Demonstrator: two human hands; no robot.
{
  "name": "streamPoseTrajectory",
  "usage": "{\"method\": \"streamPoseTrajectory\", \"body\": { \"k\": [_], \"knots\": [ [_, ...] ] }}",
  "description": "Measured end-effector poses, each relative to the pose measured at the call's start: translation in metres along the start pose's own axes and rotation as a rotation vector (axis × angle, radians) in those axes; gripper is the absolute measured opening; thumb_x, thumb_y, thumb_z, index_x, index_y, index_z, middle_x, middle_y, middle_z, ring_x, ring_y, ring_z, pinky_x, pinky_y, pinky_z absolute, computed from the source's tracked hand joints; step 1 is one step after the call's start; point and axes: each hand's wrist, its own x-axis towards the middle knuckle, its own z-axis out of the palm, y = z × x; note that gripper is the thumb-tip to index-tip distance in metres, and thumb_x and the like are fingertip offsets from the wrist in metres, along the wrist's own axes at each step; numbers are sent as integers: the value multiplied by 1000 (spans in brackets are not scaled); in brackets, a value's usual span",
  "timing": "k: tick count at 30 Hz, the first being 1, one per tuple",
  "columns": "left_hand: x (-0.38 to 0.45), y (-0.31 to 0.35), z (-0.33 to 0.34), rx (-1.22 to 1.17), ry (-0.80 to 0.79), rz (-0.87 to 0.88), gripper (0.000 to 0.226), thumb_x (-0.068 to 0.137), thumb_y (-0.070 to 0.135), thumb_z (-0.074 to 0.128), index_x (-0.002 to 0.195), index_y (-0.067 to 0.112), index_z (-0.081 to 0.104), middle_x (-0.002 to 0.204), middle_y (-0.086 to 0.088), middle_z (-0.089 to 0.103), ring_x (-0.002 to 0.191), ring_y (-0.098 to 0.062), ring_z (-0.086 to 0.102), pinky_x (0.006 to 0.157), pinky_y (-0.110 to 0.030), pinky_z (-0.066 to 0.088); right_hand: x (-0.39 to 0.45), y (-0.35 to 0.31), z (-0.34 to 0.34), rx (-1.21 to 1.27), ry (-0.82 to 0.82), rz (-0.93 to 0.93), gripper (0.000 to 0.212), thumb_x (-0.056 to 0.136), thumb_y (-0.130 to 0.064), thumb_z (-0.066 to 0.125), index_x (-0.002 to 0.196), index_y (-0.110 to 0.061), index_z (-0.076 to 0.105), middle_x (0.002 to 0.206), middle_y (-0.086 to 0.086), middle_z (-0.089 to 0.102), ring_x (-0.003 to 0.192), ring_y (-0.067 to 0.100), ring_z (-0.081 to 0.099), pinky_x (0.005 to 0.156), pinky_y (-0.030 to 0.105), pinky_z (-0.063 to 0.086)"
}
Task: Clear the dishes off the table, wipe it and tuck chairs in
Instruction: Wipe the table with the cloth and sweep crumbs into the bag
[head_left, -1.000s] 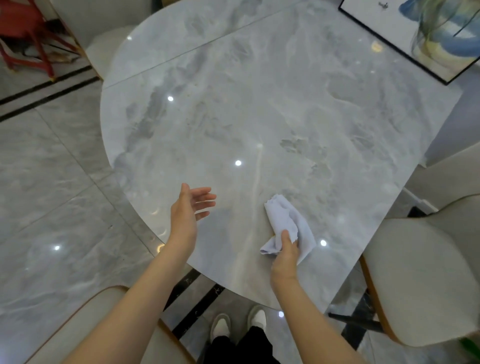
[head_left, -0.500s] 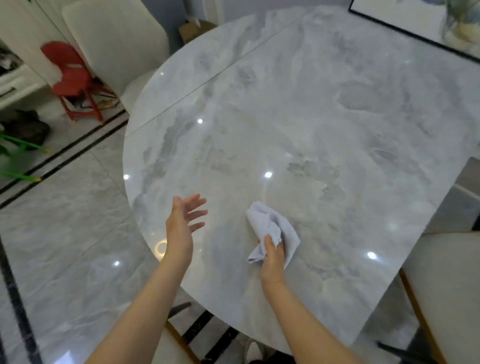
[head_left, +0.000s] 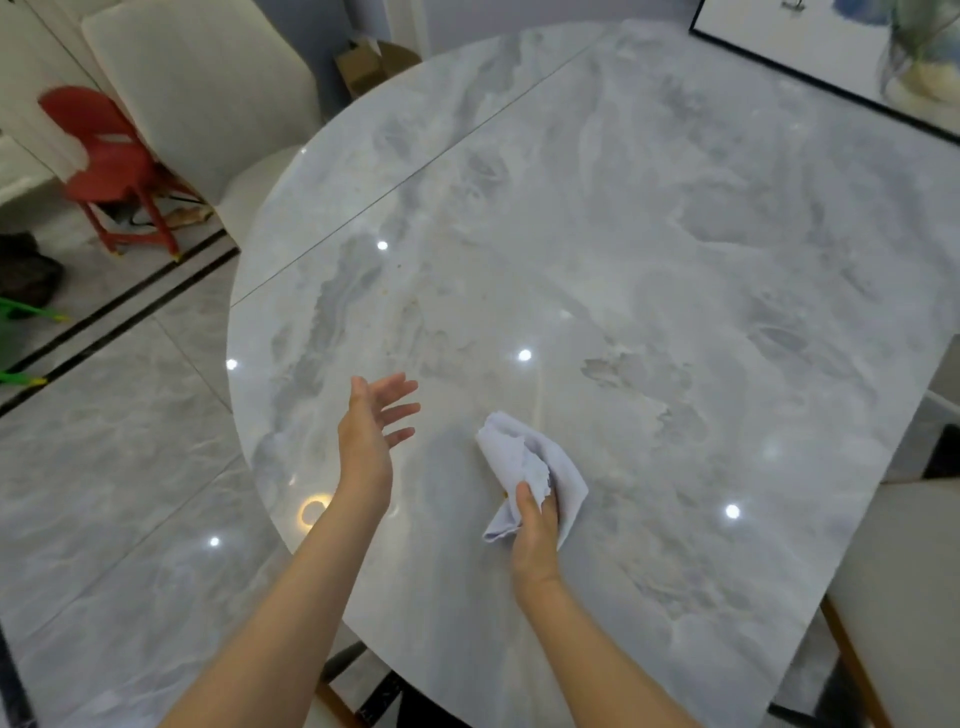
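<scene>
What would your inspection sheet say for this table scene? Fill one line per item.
Surface: marble table, glossy, small specks near the middle.
Job's things: pale cloth bunched on the tabletop; white chair at the far side; another chair at the right.
Clutter: framed picture at the far right corner.
Hands: right hand grips the cloth; left hand open above the edge.
Cables: nothing seen.
Surroundings: red chair, tiled floor.

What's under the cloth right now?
The cloth, gripped by the right hand, lies over the marble table. Bare marble shows all round it; the patch directly beneath, and any dirt there, is covered.
</scene>
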Motion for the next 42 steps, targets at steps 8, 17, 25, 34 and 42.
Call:
{"method": "streamPoseTrajectory", "body": {
  "k": [8,17,25,34,42],
  "knots": [
    [87,25,6,11,-204,-48,51,102,42,19,99,19,64,97,2,69,82,-15,63,73,-30,47,24,-11,45,-1,178,50,94,62,-59,61,133,1,46,106,11,57,106,22,50,81,15,43],
    [162,56,-22,74,-317,-27,52,102,40,18,92,21,65,98,0,69,82,-17,64,73,-29,47,41,-20,104,56,412,-8,84,64,-53,53,135,-10,44,138,13,49,129,26,44,112,39,31],
    [158,61,-3,171,-429,-3,52,102,42,18,96,20,65,98,1,69,83,-16,65,73,-28,48,50,-32,111,307,386,81,34,84,-36,53,112,-16,53,89,2,59,93,16,51,90,25,39],
    [109,70,23,224,-485,26,52,101,44,19,98,18,65,99,1,69,83,-16,65,72,-29,48,27,-70,33,678,469,3,35,98,-25,40,77,-5,58,44,0,62,55,12,65,53,16,51],
    [66,85,42,253,-560,82,54,102,43,18,107,11,62,99,0,68,81,-15,64,71,-29,47,-9,-102,-32,799,498,-105,31,96,-28,45,117,-8,56,54,-4,68,50,11,66,44,16,49]
  ]
}}
